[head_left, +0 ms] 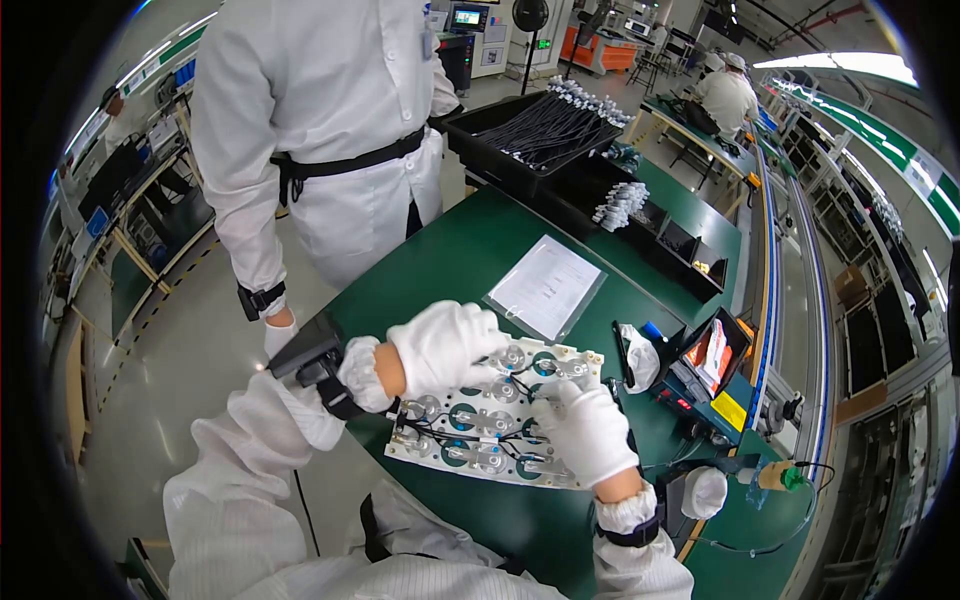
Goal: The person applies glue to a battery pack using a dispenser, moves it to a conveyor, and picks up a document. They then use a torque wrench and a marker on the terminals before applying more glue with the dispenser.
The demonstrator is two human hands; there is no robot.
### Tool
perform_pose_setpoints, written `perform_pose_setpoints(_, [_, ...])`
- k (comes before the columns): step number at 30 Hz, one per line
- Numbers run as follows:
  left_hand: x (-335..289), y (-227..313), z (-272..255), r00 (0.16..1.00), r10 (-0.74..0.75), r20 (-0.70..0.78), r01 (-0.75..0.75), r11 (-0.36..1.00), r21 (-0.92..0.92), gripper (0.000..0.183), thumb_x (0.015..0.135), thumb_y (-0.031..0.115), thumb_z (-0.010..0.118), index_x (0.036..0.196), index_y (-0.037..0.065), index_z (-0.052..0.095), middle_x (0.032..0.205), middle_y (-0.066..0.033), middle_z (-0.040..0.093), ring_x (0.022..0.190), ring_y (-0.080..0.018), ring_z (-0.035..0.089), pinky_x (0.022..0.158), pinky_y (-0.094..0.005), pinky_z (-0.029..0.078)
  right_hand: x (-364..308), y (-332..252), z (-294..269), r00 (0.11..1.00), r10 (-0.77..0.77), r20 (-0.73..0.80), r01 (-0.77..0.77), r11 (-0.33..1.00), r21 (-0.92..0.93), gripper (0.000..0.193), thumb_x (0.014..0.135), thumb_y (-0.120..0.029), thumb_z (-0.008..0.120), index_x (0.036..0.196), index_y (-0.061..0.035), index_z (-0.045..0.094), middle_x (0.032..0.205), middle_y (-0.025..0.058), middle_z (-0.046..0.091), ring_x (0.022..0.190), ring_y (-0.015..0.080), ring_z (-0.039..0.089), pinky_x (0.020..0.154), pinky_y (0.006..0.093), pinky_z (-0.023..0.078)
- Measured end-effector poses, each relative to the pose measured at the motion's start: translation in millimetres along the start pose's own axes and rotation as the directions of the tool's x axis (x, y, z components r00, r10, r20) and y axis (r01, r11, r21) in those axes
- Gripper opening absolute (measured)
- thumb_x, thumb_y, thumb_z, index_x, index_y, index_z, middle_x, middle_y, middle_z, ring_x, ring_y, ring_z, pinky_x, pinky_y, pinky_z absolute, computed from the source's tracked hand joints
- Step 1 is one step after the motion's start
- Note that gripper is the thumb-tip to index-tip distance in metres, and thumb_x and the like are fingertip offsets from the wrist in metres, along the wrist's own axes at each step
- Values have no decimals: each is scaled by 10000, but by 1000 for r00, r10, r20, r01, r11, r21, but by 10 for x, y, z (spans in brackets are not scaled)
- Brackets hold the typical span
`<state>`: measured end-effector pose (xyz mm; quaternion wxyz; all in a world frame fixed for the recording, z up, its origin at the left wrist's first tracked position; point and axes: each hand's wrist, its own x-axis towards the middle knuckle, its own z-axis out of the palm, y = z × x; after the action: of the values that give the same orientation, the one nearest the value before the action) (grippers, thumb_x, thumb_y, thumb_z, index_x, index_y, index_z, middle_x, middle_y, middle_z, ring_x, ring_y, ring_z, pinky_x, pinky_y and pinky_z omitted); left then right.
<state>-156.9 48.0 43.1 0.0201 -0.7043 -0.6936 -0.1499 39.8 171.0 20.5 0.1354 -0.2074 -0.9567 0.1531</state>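
A white panel (pixel 412 452) with round cut-outs lies on the green table, holding several clear, round-based parts (pixel 490 460) and black cables (pixel 430 432). Over its far left portion is my left hand (pixel 448 348), in a white glove, fingers curled together. My right hand (pixel 588 432), also gloved, rests at the panel's right side with thumb and fingers drawn together above it. What either hand grips, if anything, is hidden by the gloves and too small to name.
Beyond the panel lies a paper sheet in a clear sleeve (pixel 548 287). Black bins (pixel 530 165) with cables and white connectors stand at the back. To the right are a small device with a yellow label (pixel 728 410) and a tape roll (pixel 778 475). A person in white (pixel 320 130) stands at far left.
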Motion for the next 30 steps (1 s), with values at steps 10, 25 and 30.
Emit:
perform_pose_setpoints(10, [104,1,402,958,254,-136,-224,953,205,100,747,147,585,704,60,607,645,-58,567,624,-201,585,551,-327,482,195,-207,355,982,-69,-176,46,990,-132,127,729,-240,686,780,-126,662,814,117,605,804,316,589,673,424,498])
perform_pose_setpoints(25, [89,-49,383,957,234,-170,-230,972,43,114,777,210,599,754,99,608,733,-51,576,686,-223,563,610,-349,459,155,-163,411,975,-74,-210,36,983,-180,136,818,-207,582,796,-74,603,916,128,624,711,293,644,588,393,530])
perform_pose_setpoints(30, [-8,86,400,987,-13,-159,5,999,-53,134,793,200,604,737,80,625,753,-75,585,735,-256,591,645,-387,477,155,-248,384,984,17,-175,-24,999,-41,149,821,-209,585,799,-64,609,920,134,631,713,307,643,613,401,528])
